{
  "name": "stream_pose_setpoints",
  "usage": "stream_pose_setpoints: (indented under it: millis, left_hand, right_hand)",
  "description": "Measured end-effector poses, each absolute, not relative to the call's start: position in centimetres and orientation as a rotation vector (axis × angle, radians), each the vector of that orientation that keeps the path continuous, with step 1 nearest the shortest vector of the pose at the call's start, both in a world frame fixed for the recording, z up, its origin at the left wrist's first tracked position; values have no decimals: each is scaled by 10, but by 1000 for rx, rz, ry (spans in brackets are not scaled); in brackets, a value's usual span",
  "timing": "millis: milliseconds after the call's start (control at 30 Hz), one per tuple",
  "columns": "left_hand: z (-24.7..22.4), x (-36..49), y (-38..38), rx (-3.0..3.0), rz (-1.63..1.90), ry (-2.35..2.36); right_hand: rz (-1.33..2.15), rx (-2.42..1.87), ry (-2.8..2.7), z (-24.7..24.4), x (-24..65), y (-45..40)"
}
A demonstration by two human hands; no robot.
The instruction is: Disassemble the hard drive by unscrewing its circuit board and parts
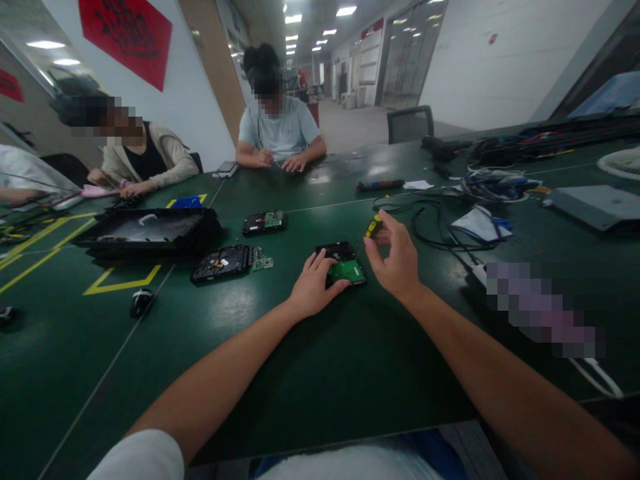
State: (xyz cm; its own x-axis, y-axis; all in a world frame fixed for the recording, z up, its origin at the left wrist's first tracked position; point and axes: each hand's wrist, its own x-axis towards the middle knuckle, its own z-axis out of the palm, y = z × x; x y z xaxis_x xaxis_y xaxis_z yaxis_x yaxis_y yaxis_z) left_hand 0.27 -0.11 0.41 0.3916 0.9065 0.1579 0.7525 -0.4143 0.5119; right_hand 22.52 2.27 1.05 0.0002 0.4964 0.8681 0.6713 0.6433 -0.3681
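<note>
A hard drive (350,272) with a green circuit board lies on the table in front of me. My left hand (316,283) holds it by its left part, fingers over the far side and thumb along the near edge. Part of the drive is hidden under that hand. To the right and slightly above, my right hand (395,257) grips a small yellow and black screwdriver (373,226) between thumb and fingers, apart from the drive. Its shaft cannot be made out. Further left lie a second hard drive (223,264), with a circuit board (261,259) at its end, and another drive (264,222).
Black trays (145,230) stand at the left, near a computer mouse (141,303). At the right are coiled cables (495,185), a pale flat box (595,205) and a blurred-out white object (480,275). Two people (280,130) (150,157) work across the table.
</note>
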Motion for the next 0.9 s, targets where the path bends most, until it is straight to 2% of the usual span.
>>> stream_pose_setpoints:
  millis: [900]
  left_hand:
    - [4,3,-1,2312,604,1417]
  right_hand:
    - [-161,-965,-1649,9,227,24]
